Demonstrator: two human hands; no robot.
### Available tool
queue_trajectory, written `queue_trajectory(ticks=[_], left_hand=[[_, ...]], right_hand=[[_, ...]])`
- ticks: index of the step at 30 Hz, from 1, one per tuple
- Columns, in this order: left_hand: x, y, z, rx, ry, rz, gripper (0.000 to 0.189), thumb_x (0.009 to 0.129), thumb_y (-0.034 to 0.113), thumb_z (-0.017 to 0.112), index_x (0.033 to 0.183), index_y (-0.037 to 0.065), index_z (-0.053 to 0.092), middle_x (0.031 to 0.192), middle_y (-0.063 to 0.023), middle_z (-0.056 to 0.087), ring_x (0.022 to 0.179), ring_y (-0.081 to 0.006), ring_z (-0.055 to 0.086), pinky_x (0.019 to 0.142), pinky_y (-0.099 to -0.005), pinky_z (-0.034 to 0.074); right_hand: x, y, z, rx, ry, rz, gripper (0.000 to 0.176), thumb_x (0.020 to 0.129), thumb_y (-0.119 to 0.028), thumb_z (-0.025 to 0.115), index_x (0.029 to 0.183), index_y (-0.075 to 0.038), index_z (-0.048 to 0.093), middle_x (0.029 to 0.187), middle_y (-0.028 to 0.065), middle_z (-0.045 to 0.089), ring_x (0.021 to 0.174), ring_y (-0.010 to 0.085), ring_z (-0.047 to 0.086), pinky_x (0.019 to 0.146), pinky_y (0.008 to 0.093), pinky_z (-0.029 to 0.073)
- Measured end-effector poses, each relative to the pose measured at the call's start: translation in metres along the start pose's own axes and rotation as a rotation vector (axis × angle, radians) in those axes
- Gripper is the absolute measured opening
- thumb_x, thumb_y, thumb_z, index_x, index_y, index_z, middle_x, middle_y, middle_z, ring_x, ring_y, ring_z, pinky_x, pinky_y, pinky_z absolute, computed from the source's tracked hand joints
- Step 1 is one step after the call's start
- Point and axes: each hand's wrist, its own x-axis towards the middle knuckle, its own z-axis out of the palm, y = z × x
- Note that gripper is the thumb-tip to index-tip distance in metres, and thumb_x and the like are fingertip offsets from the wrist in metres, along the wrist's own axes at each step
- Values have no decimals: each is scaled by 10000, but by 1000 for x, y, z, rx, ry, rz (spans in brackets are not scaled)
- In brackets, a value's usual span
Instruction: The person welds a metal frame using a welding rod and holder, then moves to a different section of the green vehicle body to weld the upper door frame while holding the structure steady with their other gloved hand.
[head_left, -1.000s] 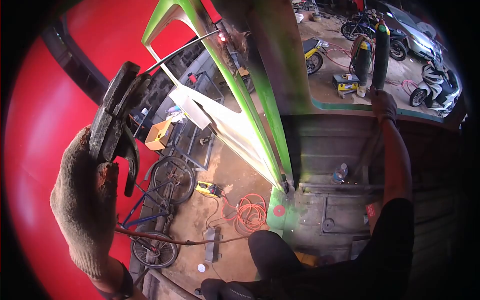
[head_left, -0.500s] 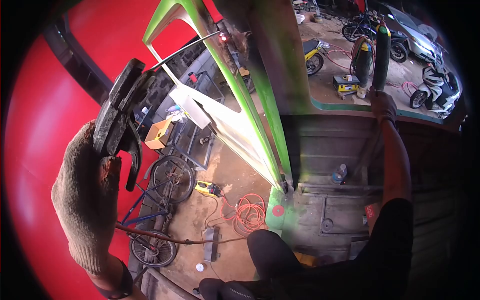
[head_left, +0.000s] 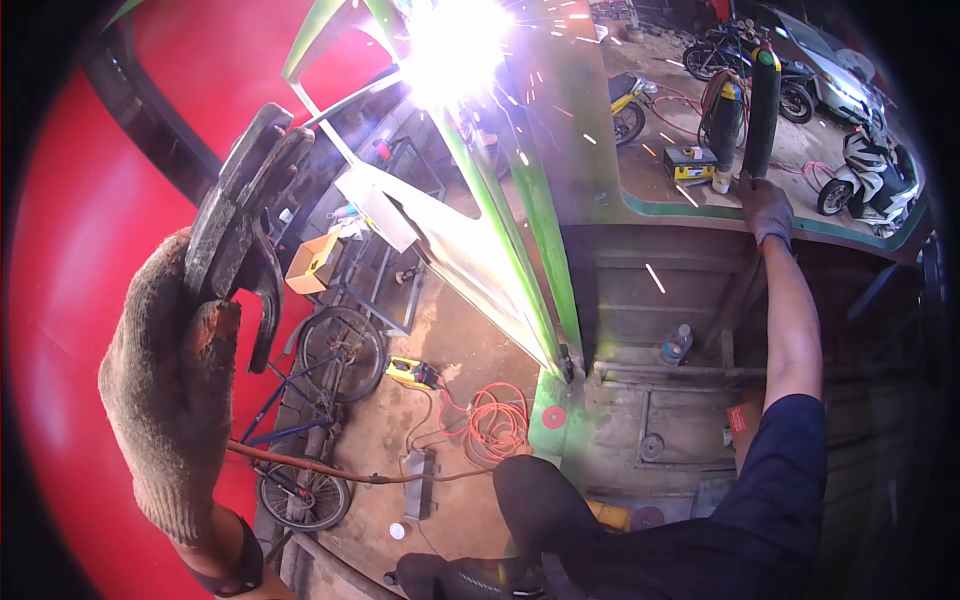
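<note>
My left hand (head_left: 170, 380), in a worn knit glove, is wrapped around a dark electrode holder (head_left: 235, 190). A welding rod (head_left: 355, 97) in its jaws reaches right to a blinding arc (head_left: 455, 50) on the upper frame of a green and white vehicle door (head_left: 480, 260). Glare hides the rod's tip and the metal around it. Off to the right, my gloved right hand (head_left: 767, 210) is closed over the lower edge of the window opening (head_left: 680, 216). Its fingertips are partly hidden.
Beyond the window opening stand gas cylinders (head_left: 762, 110), a scooter (head_left: 868, 180) and a car (head_left: 825, 55). Below left lie a bicycle (head_left: 340, 355), coiled orange hose (head_left: 495, 425) and a cardboard box (head_left: 313, 263). A cable (head_left: 360, 477) crosses in front of me.
A bright arc now burns where only a small red glow showed before, and sparks fly right and downward. The electrode holder has tilted slightly. My right hand stays on the window edge.
</note>
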Motion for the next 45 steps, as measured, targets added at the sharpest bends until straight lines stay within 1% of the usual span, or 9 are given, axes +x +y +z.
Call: queue_trajectory(ticks=[6,8,10,15,18,32,34,36,45], left_hand=[[-1,-3,-1,-51,-6,-22,397,952,99,713,1332,24,624,1076,-138,745,980,-192,724,860,-337,564],[-1,-2,-2,-66,-25,-65,393,1038,150,599,1414,39,570,1089,-139,727,961,-202,710,882,-343,543],[1,1,1,27,6,-73,419,932,87,729,1333,34,622,1070,-139,745,994,-218,737,860,-350,572],[2,-1,0,-66,-5,-61,422,927,75,728,1336,51,624,1069,-151,739,993,-241,741,857,-356,573],[0,-3,-1,-30,-36,-19,392,1032,133,596,1414,48,572,1097,-142,730,976,-206,709,880,-337,536],[2,-4,7,15,0,-43,439,966,-33,611,1389,82,594,1103,-173,733,984,-269,735,850,-364,557],[3,-4,6,58,-6,-31,408,988,16,605,1390,82,595,1104,-170,732,971,-260,731,852,-359,552],[4,0,4,23,10,-38,476,867,6,744,1324,79,631,1084,-153,742,999,-295,751,843,-386,594],[6,-3,10,85,34,-40,469,883,26,738,1333,91,625,1084,-151,747,987,-295,754,838,-387,593]], right_hand=[[5,3,6,-3,10,6,601,1024,-584,414,1105,-99,761,1128,226,715,1103,417,671,953,518,517],[5,5,6,-66,11,-47,609,1026,-588,406,1103,-96,758,1132,222,714,1101,417,671,950,520,521],[-4,-2,-3,-11,-4,8,624,1030,-592,388,1097,-92,756,1144,226,711,1102,424,672,968,516,519],[9,6,6,-39,-36,-4,631,1031,-593,373,1131,-98,751,1178,236,698,1130,422,663,990,517,511],[17,11,15,-40,-25,-10,634,1029,-595,370,1141,-99,749,1189,242,692,1139,424,658,994,518,509],[2,7,8,44,63,-21,585,992,-601,458,1034,-110,774,1025,249,721,1022,447,682,885,533,521],[0,4,7,47,79,-24,588,997,-594,454,1031,-102,774,1025,251,720,1025,447,681,889,535,520],[1,4,5,31,58,-29,591,1005,-588,445,1049,-97,770,1044,245,722,1036,447,680,902,537,519],[2,8,9,30,85,-52,583,1010,-578,453,1023,-90,772,1015,254,722,1010,453,684,888,535,522]])
